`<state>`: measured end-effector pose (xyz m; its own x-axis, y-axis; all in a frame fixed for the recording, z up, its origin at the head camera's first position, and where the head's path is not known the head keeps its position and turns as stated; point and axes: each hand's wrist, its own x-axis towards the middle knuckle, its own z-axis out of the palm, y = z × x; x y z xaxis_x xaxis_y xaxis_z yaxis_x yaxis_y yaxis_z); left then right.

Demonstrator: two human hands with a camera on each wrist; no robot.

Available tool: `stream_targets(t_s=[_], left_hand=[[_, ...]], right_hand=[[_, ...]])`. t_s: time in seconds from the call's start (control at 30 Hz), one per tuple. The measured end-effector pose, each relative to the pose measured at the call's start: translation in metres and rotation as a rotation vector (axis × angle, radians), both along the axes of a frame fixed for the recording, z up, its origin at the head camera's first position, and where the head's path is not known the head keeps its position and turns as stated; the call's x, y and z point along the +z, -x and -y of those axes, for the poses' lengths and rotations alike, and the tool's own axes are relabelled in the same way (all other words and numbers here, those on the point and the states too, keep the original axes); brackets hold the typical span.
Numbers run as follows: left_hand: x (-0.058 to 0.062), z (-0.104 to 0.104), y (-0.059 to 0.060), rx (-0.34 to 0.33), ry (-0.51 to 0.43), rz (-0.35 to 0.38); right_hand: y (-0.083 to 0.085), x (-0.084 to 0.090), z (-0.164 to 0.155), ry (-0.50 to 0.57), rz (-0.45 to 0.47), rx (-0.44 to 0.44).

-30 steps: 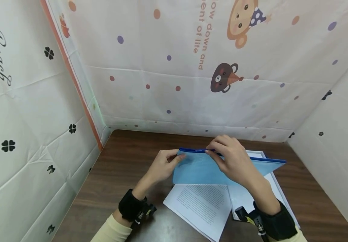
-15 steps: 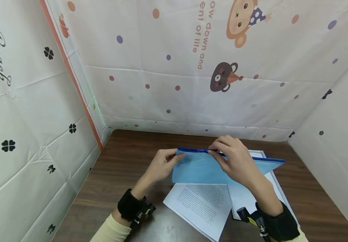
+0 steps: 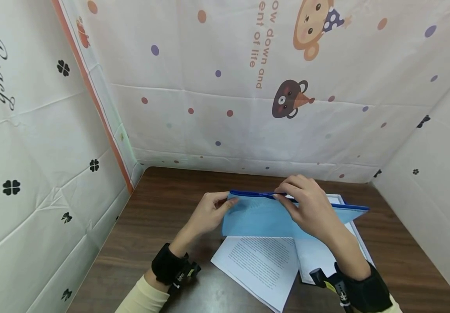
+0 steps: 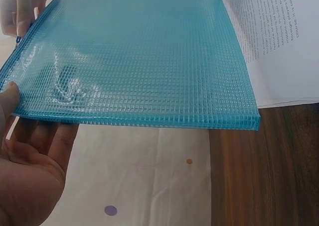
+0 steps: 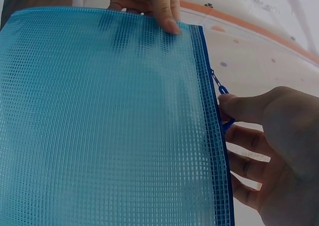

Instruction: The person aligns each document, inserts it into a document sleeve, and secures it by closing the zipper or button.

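Note:
A translucent blue mesh zip pouch (image 3: 256, 219) with a dark blue zipper edge is raised at a slant above the tabletop. My left hand (image 3: 208, 213) holds its left end near the zipper, thumb on the near face and fingers behind, as the left wrist view shows. At the zipper edge, my right hand (image 3: 309, 208) pinches the blue zipper pull (image 5: 223, 89) between thumb and index finger. Beneath the pouch's lower edge lies a stack of printed paper sheets (image 3: 262, 267), partly covered by it.
A white flat item with a dark edge (image 3: 315, 261) lies under the pouch and my right forearm. The brown wooden table (image 3: 139, 256) meets patterned white cloth walls (image 3: 193, 121) at the back and sides.
My right hand has slid a little to the right along the zipper edge with the pull. My left hand keeps its hold on the pouch, nearly still.

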<state>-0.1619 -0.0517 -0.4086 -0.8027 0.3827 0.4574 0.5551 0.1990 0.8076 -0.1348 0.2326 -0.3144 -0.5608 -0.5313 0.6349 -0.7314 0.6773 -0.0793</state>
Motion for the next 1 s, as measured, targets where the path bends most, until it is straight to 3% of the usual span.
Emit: stream_targets(t_s=[1.0], left_hand=[[0.006, 0.020, -0.004, 0.067, 0.051, 0.006]], right_hand=[[-0.004, -0.003, -0.013, 0.030, -0.011, -0.047]])
